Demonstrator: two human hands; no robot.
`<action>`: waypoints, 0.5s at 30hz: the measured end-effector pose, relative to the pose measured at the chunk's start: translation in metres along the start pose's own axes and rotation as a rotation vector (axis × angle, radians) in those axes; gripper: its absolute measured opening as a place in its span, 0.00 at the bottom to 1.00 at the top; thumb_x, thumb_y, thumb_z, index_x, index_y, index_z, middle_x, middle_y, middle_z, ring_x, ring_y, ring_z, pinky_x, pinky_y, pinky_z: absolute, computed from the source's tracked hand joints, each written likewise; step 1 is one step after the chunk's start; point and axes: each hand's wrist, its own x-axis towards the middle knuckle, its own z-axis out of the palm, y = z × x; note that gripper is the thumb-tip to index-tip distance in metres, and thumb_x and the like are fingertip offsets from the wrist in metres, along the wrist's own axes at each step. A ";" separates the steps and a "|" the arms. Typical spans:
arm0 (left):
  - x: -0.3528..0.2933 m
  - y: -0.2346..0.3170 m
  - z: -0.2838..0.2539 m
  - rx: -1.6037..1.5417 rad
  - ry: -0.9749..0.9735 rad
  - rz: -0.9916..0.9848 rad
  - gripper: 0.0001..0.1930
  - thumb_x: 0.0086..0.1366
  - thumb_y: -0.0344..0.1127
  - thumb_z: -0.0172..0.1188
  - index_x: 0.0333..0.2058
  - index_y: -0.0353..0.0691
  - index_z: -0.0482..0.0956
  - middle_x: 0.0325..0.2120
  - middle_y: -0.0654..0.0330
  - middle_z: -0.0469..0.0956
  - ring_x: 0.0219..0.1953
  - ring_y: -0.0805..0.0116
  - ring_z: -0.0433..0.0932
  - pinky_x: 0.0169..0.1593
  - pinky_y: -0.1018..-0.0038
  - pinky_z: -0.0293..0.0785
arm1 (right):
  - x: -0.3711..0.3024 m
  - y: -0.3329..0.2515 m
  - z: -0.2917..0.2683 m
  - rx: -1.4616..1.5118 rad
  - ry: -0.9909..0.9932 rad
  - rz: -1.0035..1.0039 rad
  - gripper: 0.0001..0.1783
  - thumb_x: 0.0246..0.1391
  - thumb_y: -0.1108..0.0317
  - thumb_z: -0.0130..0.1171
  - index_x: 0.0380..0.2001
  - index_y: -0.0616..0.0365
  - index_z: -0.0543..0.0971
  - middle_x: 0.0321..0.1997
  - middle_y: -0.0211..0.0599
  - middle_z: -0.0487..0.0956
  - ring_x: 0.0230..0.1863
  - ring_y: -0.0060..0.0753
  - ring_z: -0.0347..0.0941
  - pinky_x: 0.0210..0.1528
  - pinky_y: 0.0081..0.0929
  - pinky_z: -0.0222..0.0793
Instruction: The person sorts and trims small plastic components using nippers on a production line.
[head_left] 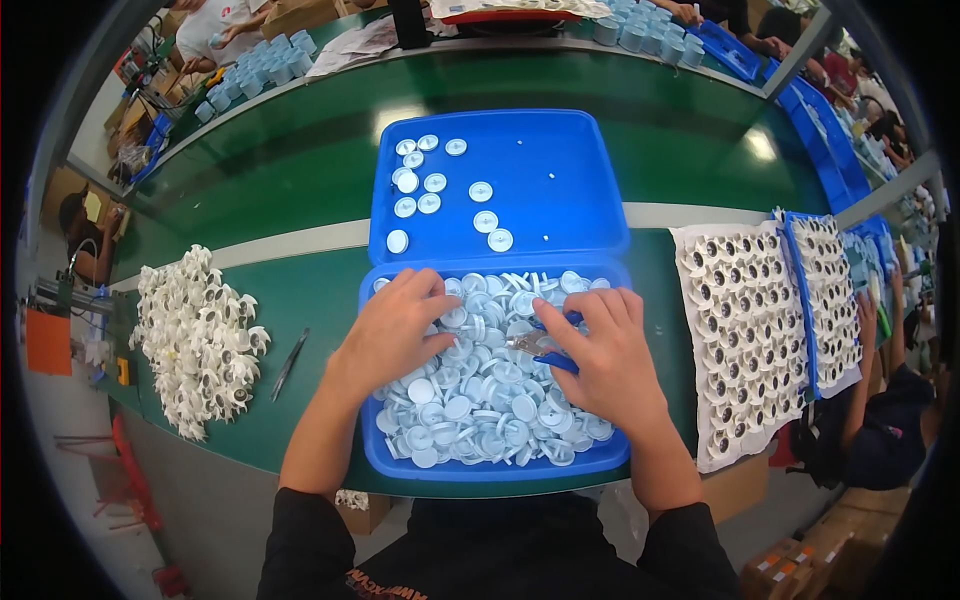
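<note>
My right hand [612, 358] is closed around a pair of blue-handled nippers [553, 358]; their metal jaws point left over the heap. My left hand [395, 328] reaches over the heap's upper left. Its thumb and forefinger are apart and curved, with pale discs showing between them; the other fingers are curled. Both hands are above a blue tray [495, 476] heaped with pale blue round plastic discs [470, 408], many with a stem or ridge on one side. Behind it, a second blue tray [560, 225] holds several loose discs [481, 191] and tiny white bits.
Dark tweezers [291, 364] lie on the green table left of the tray. Beyond them is a pile of white curved parts [195, 340]. On the right, similar parts stand in rows on a white sheet [745, 340]. A green conveyor belt [300, 185] runs behind; other people work around it.
</note>
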 end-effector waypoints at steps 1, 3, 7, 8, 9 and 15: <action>0.001 0.001 0.000 -0.001 -0.001 -0.001 0.21 0.51 0.32 0.80 0.46 0.38 0.89 0.42 0.58 0.78 0.48 0.54 0.78 0.52 0.61 0.78 | 0.000 -0.001 0.000 0.000 -0.002 0.001 0.42 0.36 0.70 0.80 0.62 0.48 0.81 0.50 0.35 0.75 0.54 0.43 0.72 0.65 0.50 0.61; 0.004 0.002 0.001 0.032 0.020 0.015 0.17 0.53 0.32 0.79 0.43 0.39 0.90 0.40 0.58 0.82 0.47 0.55 0.80 0.52 0.61 0.78 | 0.001 -0.003 -0.001 0.020 0.025 -0.006 0.43 0.37 0.70 0.80 0.63 0.48 0.81 0.50 0.36 0.75 0.55 0.43 0.72 0.65 0.50 0.61; 0.006 0.005 -0.003 -0.043 0.091 0.048 0.14 0.55 0.31 0.78 0.41 0.39 0.90 0.37 0.59 0.86 0.45 0.56 0.82 0.50 0.60 0.79 | 0.000 -0.001 0.002 -0.038 0.030 0.019 0.44 0.37 0.71 0.79 0.64 0.48 0.81 0.50 0.36 0.75 0.55 0.44 0.72 0.65 0.51 0.61; 0.007 0.009 -0.007 -0.099 0.094 0.059 0.13 0.56 0.31 0.78 0.41 0.39 0.90 0.38 0.59 0.87 0.44 0.56 0.83 0.48 0.61 0.80 | 0.000 0.000 0.002 0.018 0.036 0.020 0.43 0.37 0.71 0.78 0.64 0.48 0.81 0.50 0.36 0.75 0.55 0.44 0.72 0.64 0.50 0.61; 0.007 0.013 -0.009 -0.155 0.099 0.068 0.13 0.57 0.30 0.78 0.41 0.39 0.90 0.38 0.58 0.88 0.42 0.56 0.83 0.47 0.61 0.80 | 0.000 0.001 0.002 0.075 0.042 0.019 0.43 0.37 0.71 0.78 0.64 0.49 0.80 0.50 0.37 0.75 0.55 0.44 0.72 0.63 0.50 0.61; 0.010 0.036 0.002 -0.396 0.194 0.211 0.16 0.58 0.26 0.76 0.47 0.39 0.88 0.34 0.58 0.86 0.36 0.56 0.83 0.41 0.64 0.79 | 0.000 -0.001 0.006 0.120 0.052 0.043 0.42 0.39 0.69 0.77 0.65 0.51 0.80 0.51 0.39 0.76 0.54 0.45 0.73 0.60 0.48 0.62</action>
